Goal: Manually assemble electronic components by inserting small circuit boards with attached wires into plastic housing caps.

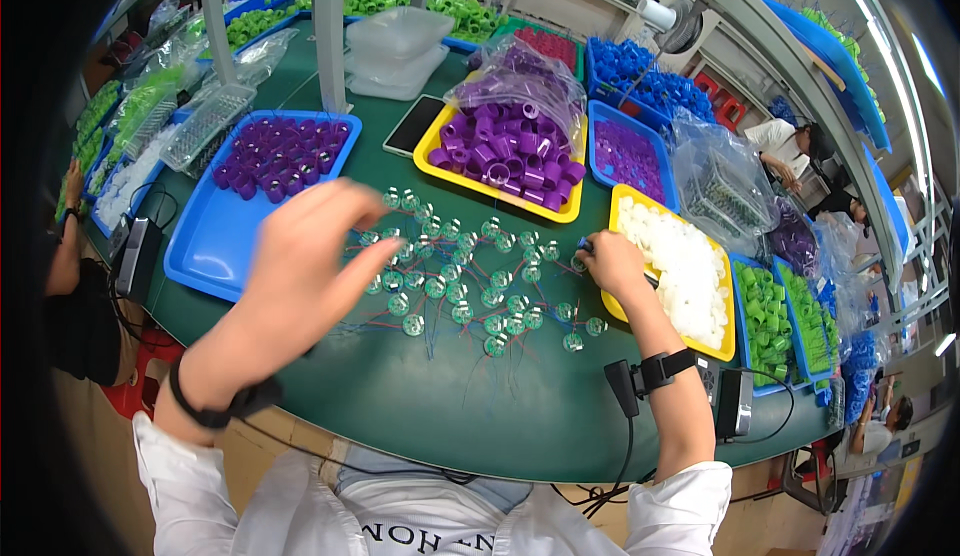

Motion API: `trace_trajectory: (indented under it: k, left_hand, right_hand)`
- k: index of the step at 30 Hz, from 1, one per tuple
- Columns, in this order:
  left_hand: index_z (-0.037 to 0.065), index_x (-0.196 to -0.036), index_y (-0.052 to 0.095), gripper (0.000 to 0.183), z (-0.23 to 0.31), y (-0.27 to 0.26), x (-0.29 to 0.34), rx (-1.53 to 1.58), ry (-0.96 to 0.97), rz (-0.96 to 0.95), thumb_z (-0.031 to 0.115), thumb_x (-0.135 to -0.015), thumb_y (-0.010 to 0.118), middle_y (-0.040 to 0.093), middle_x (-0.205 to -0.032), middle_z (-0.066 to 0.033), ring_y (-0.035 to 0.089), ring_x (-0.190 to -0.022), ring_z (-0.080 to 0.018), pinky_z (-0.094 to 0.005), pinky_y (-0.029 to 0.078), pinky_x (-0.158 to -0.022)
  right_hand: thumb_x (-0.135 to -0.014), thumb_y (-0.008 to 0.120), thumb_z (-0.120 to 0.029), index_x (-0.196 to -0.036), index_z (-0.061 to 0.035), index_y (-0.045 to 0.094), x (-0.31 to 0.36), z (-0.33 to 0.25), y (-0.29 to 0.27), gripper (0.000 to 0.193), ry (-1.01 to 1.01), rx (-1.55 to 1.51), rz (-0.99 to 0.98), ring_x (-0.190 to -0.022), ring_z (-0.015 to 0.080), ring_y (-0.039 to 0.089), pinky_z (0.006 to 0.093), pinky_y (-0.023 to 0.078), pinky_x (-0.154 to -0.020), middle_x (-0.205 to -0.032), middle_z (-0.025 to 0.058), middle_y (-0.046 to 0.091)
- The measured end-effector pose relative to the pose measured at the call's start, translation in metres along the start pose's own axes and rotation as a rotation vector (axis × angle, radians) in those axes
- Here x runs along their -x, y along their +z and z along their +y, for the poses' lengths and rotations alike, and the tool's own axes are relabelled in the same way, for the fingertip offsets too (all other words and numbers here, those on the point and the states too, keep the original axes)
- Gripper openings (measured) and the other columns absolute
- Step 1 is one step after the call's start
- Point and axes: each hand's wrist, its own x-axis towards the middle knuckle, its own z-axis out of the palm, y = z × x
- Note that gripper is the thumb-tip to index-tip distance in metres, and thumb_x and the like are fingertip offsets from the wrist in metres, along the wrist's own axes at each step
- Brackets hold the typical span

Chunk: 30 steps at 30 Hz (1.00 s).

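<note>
My left hand (312, 251), smeared by motion, hovers between the blue tray (205, 241) and the spread of circuit boards. Its thumb and forefinger are apart, with nothing visible between them. Several small round green circuit boards (435, 287) with thin red and blue wires lie across the middle of the green table. My right hand (617, 264) is closed at the right end of the boards, beside the yellow tray of white parts (680, 266). A slim tool, blue at the fingertips and dark (652, 280) behind the hand, is in its grip; its kind is unclear.
Purple caps (285, 156) fill the blue tray's far end. A yellow tray (425, 156) of purple rings stands at the back, beside a phone (415, 126) and clear plastic boxes (397, 56). Green parts (765, 321) lie far right. Metal posts (329, 36) rise at the back left.
</note>
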Motion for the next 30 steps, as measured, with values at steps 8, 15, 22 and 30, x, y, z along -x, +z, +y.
trace_trajectory:
  k: [8,15,22,30]
  left_hand:
    - [-0.003,-0.092,0.055,0.037,-0.06,0.183,-0.096,-0.117,-0.125,-0.198,0.016,-0.066,0.073,0.054,-0.091,-0.0202,0.055,-0.09,-0.0373,-0.0439,0.046,-0.079]
    - [-0.001,-0.091,0.057,0.024,-0.079,0.224,-0.103,-0.209,-0.07,-0.16,0.008,-0.07,0.065,0.053,-0.095,-0.0217,0.053,-0.095,-0.0366,-0.0448,0.048,-0.079]
    - [-0.001,-0.091,0.053,0.021,-0.027,0.158,-0.106,0.519,-0.29,-0.159,0.01,-0.074,0.059,0.054,-0.073,-0.0134,0.057,-0.072,-0.0253,-0.0359,0.046,-0.066]
    - [-0.001,-0.096,0.055,0.017,0.062,0.089,0.034,0.863,-0.205,-0.484,0.002,-0.085,0.044,0.052,-0.089,-0.007,0.053,-0.066,-0.012,-0.0241,0.044,-0.063]
  right_hand:
    - [-0.076,0.068,-0.024,-0.082,-0.0064,0.068,-0.003,0.006,0.018,0.019,0.019,-0.009,-0.004,-0.074,0.0344,0.064,0.0438,0.051,-0.066,-0.077,0.0172,0.065]
    - [-0.072,0.058,-0.001,-0.081,-0.0021,0.061,0.008,-0.001,0.003,0.009,-0.032,-0.202,0.232,-0.079,0.0351,0.061,0.0448,0.049,-0.069,-0.085,0.0174,0.061]
    - [-0.084,0.057,-0.007,-0.087,0.0047,0.059,0.04,0.0,-0.045,0.012,0.25,-1.091,0.217,-0.055,0.0193,0.061,0.0319,0.049,-0.046,-0.071,0.011,0.062]
    - [-0.081,0.063,-0.005,-0.089,0.0003,0.061,0.14,-0.069,-0.085,0.009,0.052,-0.984,0.299,-0.055,0.0121,0.057,0.0266,0.043,-0.048,-0.066,0.0056,0.059]
